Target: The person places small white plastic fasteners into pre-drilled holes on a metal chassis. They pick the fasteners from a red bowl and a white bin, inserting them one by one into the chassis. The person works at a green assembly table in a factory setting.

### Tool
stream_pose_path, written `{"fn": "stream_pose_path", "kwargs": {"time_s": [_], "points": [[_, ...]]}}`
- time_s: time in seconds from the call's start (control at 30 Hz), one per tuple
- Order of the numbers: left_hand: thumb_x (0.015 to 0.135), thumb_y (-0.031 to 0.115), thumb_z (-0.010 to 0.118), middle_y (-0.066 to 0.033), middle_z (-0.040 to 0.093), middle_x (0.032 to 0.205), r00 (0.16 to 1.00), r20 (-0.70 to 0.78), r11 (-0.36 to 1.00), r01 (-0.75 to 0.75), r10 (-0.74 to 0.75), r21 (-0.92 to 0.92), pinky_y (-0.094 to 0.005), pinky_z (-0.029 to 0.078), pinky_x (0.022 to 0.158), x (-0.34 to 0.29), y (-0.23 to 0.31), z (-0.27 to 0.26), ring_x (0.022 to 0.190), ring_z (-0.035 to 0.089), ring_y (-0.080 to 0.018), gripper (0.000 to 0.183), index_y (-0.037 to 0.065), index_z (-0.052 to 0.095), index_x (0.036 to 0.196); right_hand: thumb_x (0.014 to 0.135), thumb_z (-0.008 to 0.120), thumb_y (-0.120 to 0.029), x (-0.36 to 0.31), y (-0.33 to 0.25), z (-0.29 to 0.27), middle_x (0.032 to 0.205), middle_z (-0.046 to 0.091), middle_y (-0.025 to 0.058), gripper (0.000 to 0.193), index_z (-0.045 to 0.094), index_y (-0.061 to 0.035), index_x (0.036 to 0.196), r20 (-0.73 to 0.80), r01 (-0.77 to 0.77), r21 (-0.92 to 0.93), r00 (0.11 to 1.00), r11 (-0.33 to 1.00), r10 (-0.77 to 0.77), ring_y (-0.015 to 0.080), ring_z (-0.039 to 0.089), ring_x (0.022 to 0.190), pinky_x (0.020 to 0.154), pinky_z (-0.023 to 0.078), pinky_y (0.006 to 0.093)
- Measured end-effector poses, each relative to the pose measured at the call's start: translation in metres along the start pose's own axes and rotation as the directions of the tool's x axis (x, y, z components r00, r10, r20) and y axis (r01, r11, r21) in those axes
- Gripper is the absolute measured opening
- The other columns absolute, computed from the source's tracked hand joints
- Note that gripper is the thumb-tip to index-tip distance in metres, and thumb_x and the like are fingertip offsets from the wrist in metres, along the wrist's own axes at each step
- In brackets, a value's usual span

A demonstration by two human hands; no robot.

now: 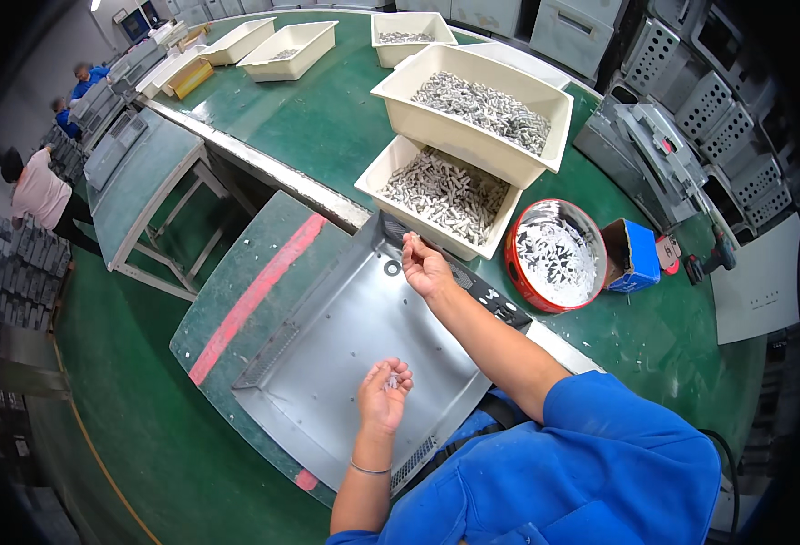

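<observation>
One red stripe (pixel 259 295) crosses the green worktop (pixel 223 318) just to the left of the grey metal casing (pixel 327 336), which lies open side up with its floor facing the hands. The left hand (pixel 383 397) is above the near half of the casing, palm up; its fingers (pixel 404 369) curl loosely into a cup around a few small white pieces (pixel 392 382). These pieces rest against the palm, inside the bend of the fingers. Next comes the right hand (pixel 428 268), over the far end of the casing by its dark slotted wall. Its fingertips are drawn in narrow; I cannot tell whether they meet or pinch a piece.

Beyond the casing's far end stand two cream bins, the lower bin (pixel 441 238) nearer and the upper bin (pixel 459 138) overlapping it, both heaped with small metallic cylinders (pixel 445 191). To the right of the casing is a round red tin (pixel 532 296) filled with white bits (pixel 556 259). Further right of the casing, past the tin, come a blue box (pixel 641 256) and a power drill (pixel 716 257).
</observation>
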State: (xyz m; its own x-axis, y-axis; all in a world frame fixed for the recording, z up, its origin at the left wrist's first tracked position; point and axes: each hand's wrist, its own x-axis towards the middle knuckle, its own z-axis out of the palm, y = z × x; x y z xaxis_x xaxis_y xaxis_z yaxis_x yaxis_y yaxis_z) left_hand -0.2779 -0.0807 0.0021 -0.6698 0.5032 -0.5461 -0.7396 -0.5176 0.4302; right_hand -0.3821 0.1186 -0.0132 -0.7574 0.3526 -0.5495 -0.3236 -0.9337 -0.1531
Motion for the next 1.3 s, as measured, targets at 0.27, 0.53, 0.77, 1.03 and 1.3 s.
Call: {"fn": "stream_pose_path", "kwargs": {"time_s": [0.27, 0.53, 0.77, 1.03, 1.3], "points": [[0.082, 0.013, 0.046, -0.0102, 0.054, 0.077, 1.000, -0.012, 1.000, 0.008, -0.008, 0.019, -0.0278, 0.044, 0.060, 0.000, -0.003, 0.000, 0.068, 0.053, -0.0190, 0.012, 0.001, 0.050, 0.084, 0.074, 0.057, -0.001, -0.001, 0.000, -0.001, 0.078, 0.054, 0.0080, 0.010, 0.052, -0.0011, 0.082, -0.115, 0.023, 0.021, 0.993, 1.000, -0.020, 0.0156, 0.055, 0.069, 0.055, 0.051, 0.0217], [0.081, 0.013, 0.047, -0.0103, 0.055, 0.077, 1.000, -0.007, 1.000, 0.017, -0.017, 0.024, -0.0280, 0.045, 0.061, 0.001, -0.005, -0.003, 0.068, 0.055, -0.0189, 0.013, 0.001, 0.050, 0.085, 0.078, 0.054, -0.007, 0.003, 0.001, 0.001, 0.076, 0.054, 0.0071, 0.007, 0.051, -0.0012, 0.081, -0.103, -0.002, -0.092, 0.995, 0.996, -0.007, 0.0115, 0.051, 0.058, 0.049, 0.046, 0.0198], [0.082, 0.013, 0.047, -0.0107, 0.055, 0.077, 1.000, 0.005, 1.000, -0.005, 0.005, -0.003, -0.0282, 0.045, 0.060, 0.000, -0.003, -0.003, 0.068, 0.054, -0.0191, 0.014, 0.000, 0.050, 0.085, 0.080, 0.052, -0.009, -0.001, 0.006, -0.004, 0.078, 0.056, 0.0068, 0.007, 0.052, -0.0022, 0.083, 0.009, 0.070, -0.050, 0.998, 0.996, -0.070, 0.0097, 0.051, 0.058, 0.049, 0.046, 0.0191], [0.080, 0.012, 0.045, -0.0118, 0.053, 0.079, 1.000, -0.016, 0.991, -0.001, -0.001, -0.136, -0.0286, 0.044, 0.060, -0.004, 0.001, 0.009, 0.067, 0.052, -0.0199, 0.019, -0.002, 0.049, 0.092, 0.080, 0.052, -0.011, -0.002, -0.006, 0.001, 0.079, 0.058, 0.0063, 0.009, 0.052, -0.0022, 0.083, -0.042, -0.033, -0.225, 0.999, 0.974, 0.024, 0.0086, 0.053, 0.062, 0.051, 0.048, 0.0169], [0.079, 0.008, 0.047, -0.0093, 0.054, 0.075, 0.996, 0.061, 0.985, -0.050, 0.061, -0.168, -0.0243, 0.043, 0.057, 0.002, 0.004, -0.002, 0.062, 0.050, -0.0141, 0.020, 0.000, 0.048, 0.097, 0.079, 0.054, -0.016, 0.006, -0.006, -0.006, 0.085, 0.059, 0.0066, 0.013, 0.053, -0.0056, 0.086, 0.051, 0.049, -0.309, 0.998, 0.950, -0.035, 0.0108, 0.051, 0.060, 0.052, 0.043, 0.0210]]}}
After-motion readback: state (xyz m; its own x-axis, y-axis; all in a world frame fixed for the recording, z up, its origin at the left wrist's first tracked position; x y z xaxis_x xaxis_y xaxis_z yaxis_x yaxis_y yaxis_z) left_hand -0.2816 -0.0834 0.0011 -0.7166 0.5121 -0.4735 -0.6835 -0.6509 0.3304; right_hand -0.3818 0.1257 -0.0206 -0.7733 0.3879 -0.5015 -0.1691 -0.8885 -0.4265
